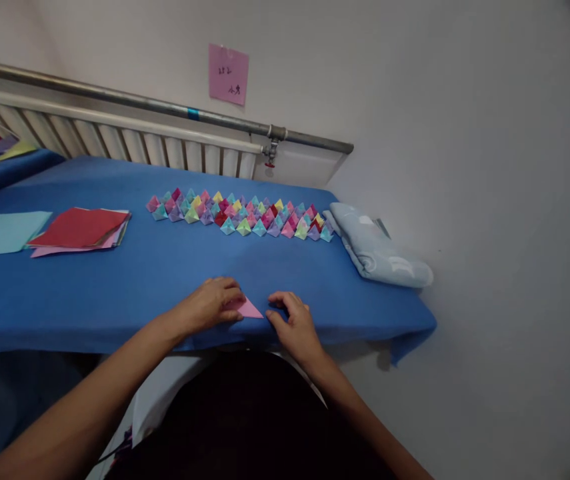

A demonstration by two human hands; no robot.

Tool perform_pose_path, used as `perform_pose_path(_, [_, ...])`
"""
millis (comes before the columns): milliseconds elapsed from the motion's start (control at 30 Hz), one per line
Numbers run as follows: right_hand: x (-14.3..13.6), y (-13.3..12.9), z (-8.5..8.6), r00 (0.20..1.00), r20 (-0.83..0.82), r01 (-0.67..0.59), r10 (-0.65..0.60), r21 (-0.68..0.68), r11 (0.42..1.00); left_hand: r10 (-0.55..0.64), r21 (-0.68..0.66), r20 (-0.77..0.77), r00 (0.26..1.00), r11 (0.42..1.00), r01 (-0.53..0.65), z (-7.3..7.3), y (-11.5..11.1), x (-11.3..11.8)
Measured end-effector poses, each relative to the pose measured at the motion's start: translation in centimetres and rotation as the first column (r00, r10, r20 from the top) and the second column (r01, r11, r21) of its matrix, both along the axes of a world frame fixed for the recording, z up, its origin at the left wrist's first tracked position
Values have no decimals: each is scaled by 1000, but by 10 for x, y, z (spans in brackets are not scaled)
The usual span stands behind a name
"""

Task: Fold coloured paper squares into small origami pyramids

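My left grip [211, 304] grasps the folded pink paper [249, 309] while my right grip [295, 325], loosely parted, sits just beside its tip.

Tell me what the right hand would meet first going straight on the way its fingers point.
Most likely the tip of the pink, triangular folded paper, which points towards the right hand, with the left hand beyond; exact depth is unclear.
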State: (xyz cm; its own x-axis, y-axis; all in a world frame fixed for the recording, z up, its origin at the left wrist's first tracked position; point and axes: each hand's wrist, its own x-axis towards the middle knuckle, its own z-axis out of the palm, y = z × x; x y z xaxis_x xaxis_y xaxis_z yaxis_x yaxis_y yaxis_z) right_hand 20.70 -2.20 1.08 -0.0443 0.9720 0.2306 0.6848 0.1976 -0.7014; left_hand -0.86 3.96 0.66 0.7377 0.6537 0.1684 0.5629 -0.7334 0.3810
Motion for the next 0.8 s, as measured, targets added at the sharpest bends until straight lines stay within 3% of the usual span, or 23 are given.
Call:
perform_pose_path(333, [0,-5,2,994,55,-93,92,17,995,-46,-42,37,998,998,47,1,6,-1])
perform_pose_path(500, [-3,-4,-2,999,45,-25,24,30,999,-7,-65,77,997,998,12,2,4,0])
perform_pose_path(800, [-19,14,-7,985,-173,-24,13,-62,998,115,-107,163,980,989,-98,4,-4,4])
